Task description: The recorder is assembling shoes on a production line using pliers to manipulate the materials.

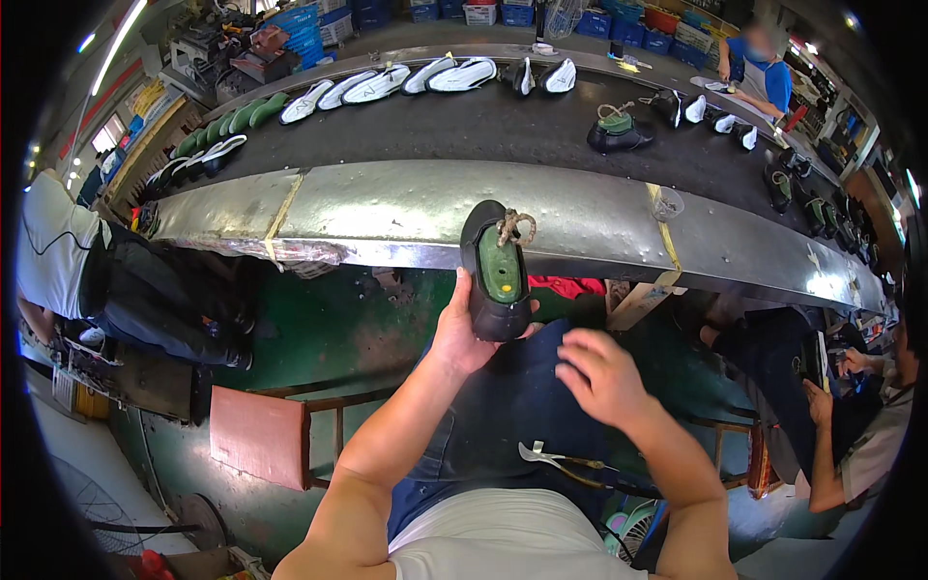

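My left hand (464,333) is wrapped round the heel end of a black shoe (495,319) and holds it up in front of the metal bench edge. A green shoe last (500,266) fills the shoe's opening. It bears a yellow dot, small dark holes and a loop of rope (518,227) at its upper end. My right hand (604,372) hovers just right of the shoe, apart from it, fingers loosely bent and spread, with nothing in them. A pair of pliers (561,462) with a curved metal jaw lies across my lap.
Behind a metal ledge (387,208) runs a dark conveyor belt (416,130) with white soles (377,85), green lasts (261,111) and another black shoe on a last (619,133). A clear cup (667,203) stands on the ledge. Co-workers are at left, right and far right. A stool (259,437) stands left.
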### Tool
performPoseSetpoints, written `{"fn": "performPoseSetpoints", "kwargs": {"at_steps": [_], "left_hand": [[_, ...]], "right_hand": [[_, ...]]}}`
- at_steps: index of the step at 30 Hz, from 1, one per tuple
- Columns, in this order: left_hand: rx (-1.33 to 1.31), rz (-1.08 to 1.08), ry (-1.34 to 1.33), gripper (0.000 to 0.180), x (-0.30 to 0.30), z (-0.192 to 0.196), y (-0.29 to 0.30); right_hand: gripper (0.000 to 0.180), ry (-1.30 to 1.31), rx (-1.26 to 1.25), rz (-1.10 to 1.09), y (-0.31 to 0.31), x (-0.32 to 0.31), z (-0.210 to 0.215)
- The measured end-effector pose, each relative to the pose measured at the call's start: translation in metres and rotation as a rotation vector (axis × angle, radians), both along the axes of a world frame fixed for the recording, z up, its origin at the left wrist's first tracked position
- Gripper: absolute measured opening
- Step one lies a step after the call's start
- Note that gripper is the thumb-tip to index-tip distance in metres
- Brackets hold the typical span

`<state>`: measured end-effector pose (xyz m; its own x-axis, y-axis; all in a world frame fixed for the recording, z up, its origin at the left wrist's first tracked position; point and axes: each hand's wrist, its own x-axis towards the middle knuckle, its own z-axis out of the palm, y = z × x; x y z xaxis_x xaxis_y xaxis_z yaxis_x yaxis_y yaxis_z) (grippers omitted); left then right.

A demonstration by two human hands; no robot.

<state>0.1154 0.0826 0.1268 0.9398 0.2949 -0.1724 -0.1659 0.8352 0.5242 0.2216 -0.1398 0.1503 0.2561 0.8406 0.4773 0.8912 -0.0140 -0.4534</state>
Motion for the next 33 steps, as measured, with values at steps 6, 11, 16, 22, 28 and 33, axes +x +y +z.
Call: {"fn": "performPoseSetpoints", "kwargs": {"at_steps": [6,11,16,22,28,33], "left_hand": [[0.063,0.043,0.051,0.07,0.003,0.003,0.003],[0.139,0.049,0.135,0.068,0.019,0.004,0.014],[0.121,-0.063,0.003,0.066,0.086,0.005,0.038],[-0.042,0.266,0.189,0.08,0.283,0.07,0.103],[0.837,-0.19,-0.243,0.037,0.226,0.036,-0.027],[1.517,-0.331,-0.823,0.029,0.118,0.049,-0.146]], "right_hand": [[0.033,-0.048,0.138,0.105,0.061,0.046,0.038],[0.038,-0.254,0.026,-0.143,0.093,0.116,0.01],[0.054,-0.315,-0.139,-0.428,0.093,0.185,-0.036],[0.053,-0.245,-0.033,-0.352,0.097,0.183,-0.035],[0.053,-0.499,0.053,-0.45,0.098,0.196,-0.058],[0.051,-0.237,-0.06,-0.374,0.098,0.189,-0.036]]}}
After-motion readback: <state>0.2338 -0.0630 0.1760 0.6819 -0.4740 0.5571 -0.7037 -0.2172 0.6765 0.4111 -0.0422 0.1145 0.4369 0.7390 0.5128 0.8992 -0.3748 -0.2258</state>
